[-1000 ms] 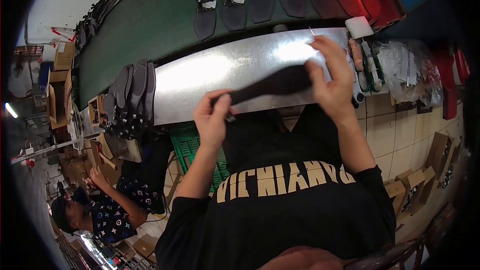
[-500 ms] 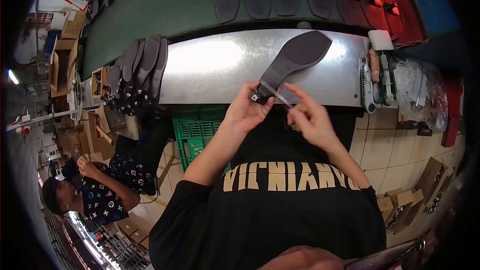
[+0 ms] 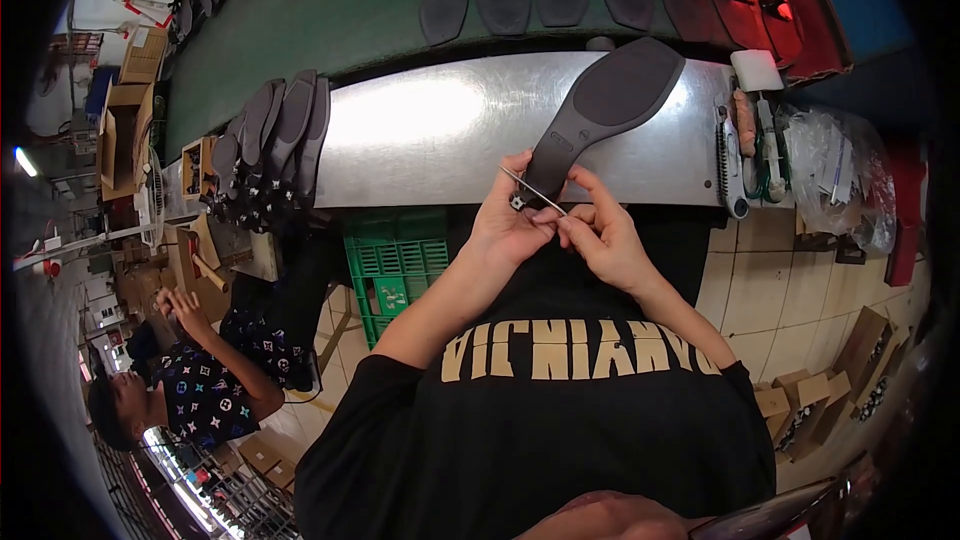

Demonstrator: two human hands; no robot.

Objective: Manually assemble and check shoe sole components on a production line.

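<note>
grasping the dark sole [image 3: 622,88] by its narrow end is the left hand [image 3: 510,227]. the right hand [image 3: 603,242] pinches a thin metal rod [image 3: 534,191] slanting across that end.

Green plastic crate [image 3: 372,258] is peeking out below the metal surface [image 3: 440,155], cardboard boxes [image 3: 857,352] are standing on floor tiles [image 3: 757,285]!

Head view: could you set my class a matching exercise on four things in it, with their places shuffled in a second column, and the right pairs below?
Things
1. Dark grey flat shoe sole
2. Thin straight metal tool
3. Green slatted plastic crate
4. Clear crumpled plastic bag

Places
A. Below the shiny metal table
B. Gripped by the right hand
C. Right of the table
D. Narrow end in the left hand

Pairs: 1-D; 2-B; 3-A; 4-C
</note>
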